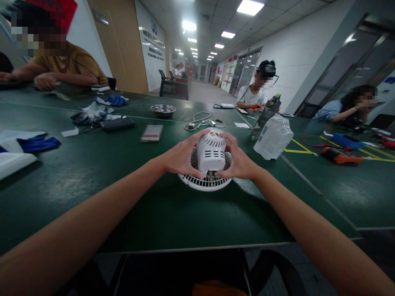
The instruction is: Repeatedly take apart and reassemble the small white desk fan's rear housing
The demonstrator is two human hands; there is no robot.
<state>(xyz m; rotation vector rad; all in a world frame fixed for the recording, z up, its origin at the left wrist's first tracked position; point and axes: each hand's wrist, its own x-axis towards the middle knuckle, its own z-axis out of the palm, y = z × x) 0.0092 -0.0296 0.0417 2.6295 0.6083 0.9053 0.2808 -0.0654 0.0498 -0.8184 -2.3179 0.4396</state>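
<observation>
A small white fan [207,181] lies face down on the dark green table [129,197], its round grille flat on the surface and its white motor housing [211,152] pointing up. My left hand [182,158] wraps its fingers round the left side of the housing. My right hand [236,160] grips the right side, thumb near the short stem at the housing's front. Both hands are closed on the housing.
A white plastic shell [273,137] lies to the right beside a bottle [265,115]. Behind are a white cable [202,122], a steel bowl [163,109], blue gloves [37,144] and a black case [116,123]. An orange tool [339,156] lies right. Three other people sit at the tables.
</observation>
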